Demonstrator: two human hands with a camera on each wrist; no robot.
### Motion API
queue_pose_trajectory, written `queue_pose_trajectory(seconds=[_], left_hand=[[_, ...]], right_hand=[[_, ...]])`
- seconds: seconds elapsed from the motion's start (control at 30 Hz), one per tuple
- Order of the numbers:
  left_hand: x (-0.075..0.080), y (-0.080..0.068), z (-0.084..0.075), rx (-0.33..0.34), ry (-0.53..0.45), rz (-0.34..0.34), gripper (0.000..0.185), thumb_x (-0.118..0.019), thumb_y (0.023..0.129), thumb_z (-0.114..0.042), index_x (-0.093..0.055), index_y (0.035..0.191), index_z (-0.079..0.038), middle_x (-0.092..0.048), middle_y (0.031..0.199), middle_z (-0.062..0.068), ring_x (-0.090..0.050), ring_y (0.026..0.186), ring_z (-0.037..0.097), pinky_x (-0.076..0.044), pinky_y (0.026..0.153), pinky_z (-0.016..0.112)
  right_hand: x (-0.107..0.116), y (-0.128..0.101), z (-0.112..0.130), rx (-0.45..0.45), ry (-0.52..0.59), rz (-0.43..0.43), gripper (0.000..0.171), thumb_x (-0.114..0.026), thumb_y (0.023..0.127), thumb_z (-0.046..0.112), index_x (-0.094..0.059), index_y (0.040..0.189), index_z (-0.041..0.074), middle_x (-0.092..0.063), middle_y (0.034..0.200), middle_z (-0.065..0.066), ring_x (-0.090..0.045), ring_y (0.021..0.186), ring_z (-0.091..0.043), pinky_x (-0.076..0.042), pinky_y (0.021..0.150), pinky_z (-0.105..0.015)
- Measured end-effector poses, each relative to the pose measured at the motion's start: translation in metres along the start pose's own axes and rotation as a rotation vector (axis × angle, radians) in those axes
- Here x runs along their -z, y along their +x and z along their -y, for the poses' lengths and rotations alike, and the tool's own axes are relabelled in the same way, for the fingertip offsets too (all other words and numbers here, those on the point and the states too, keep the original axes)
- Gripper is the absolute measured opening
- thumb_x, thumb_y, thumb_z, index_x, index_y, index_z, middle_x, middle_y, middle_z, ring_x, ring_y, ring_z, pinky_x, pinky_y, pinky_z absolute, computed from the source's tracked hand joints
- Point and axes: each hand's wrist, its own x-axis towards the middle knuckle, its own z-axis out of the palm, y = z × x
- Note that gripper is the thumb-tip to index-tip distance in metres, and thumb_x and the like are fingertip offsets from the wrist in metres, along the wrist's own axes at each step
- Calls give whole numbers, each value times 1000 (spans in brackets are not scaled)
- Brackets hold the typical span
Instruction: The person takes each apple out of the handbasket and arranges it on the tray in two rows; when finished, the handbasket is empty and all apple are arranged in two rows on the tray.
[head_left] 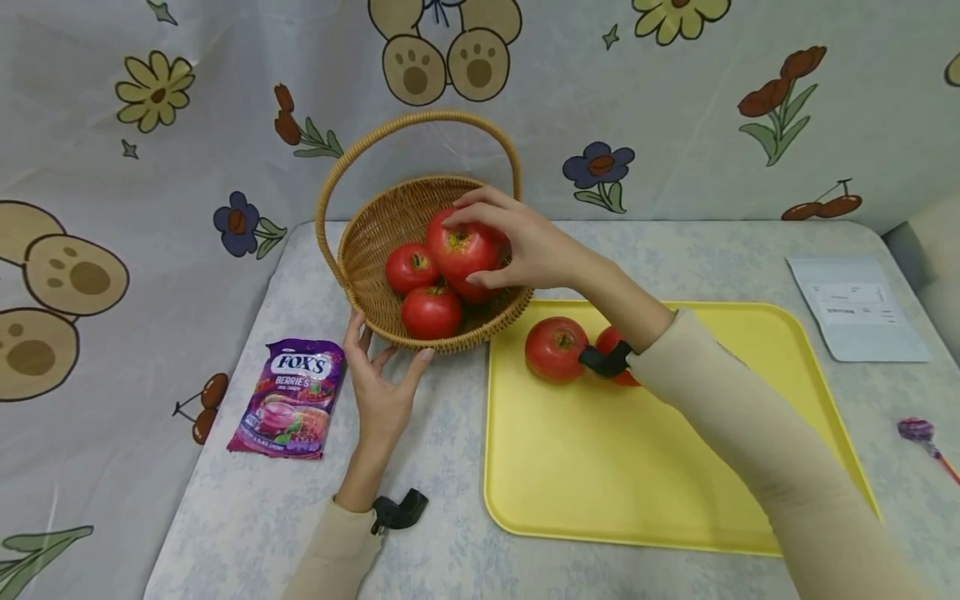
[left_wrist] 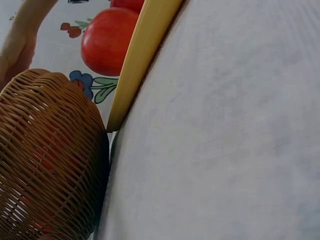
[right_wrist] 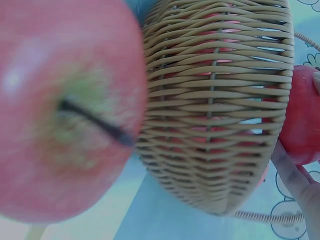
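So, going from left to right:

Candy bag: a purple plastic bag of berry candy [head_left: 288, 398] lies flat on the table, at about 9 o'clock from the left hand, just beside it.

Left hand: the left hand [head_left: 380, 385] cups the near rim of the round woven brown basket with a hoop handle [head_left: 375, 250]. Its fingers are spread and only a little bent, pressing the wicker to keep the basket tipped toward the person.

Basket: two red apples [head_left: 420, 287] sit inside it, touching each other.

Right hand: the right hand [head_left: 517, 246] grips one big round red apple [head_left: 463, 250] from above, fingers curled over its top. The apple is at 9 o'clock from the palm, at the basket's mouth and above the other two apples. This hand is the nearer one to it.

Tray: a flat yellow plastic tray [head_left: 645, 467] lies at 5 o'clock from the basket, just beside it. Two more red apples [head_left: 557, 348] rest at its far left corner.

Table: a pale blue patterned cloth [head_left: 247, 508] covers it.

Room: a flower-print curtain [head_left: 675, 108] hangs behind. A white paper [head_left: 858, 308] and a purple lollipop [head_left: 918, 432] lie far right.
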Motion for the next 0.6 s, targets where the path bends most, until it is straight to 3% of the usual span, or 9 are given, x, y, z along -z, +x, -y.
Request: queue_pose_trajectory(seconds=[0.2,0.43,0.6], left_hand=[[1,0,0,8,18,-1,86,-72,85,2,-16,149,7,-11,160,21,-24,145,38,-43,101,44],[2,0,1,12,5,1,84,-71,86,1,-16,150,6,-9,161,20,-22,146,39,-43,102,47],[1,1,4,15,-11,2,84,-71,86,0,-16,150,5,-10,161,19,-22,146,39,-43,102,43]], right_hand=[[5,-22,0,-4,23,-28,58,-83,78,22,-59,131,21,-44,145,-4,-42,134,-18,-49,101,-37],[12,-49,5,-21,24,-47,60,-83,78,17,-58,132,20,-43,145,-5,-51,121,-18,-57,74,-33],[23,-71,9,-37,2,-90,63,-85,75,12,-59,132,19,-44,145,-4,-51,121,-18,-57,75,-29]])
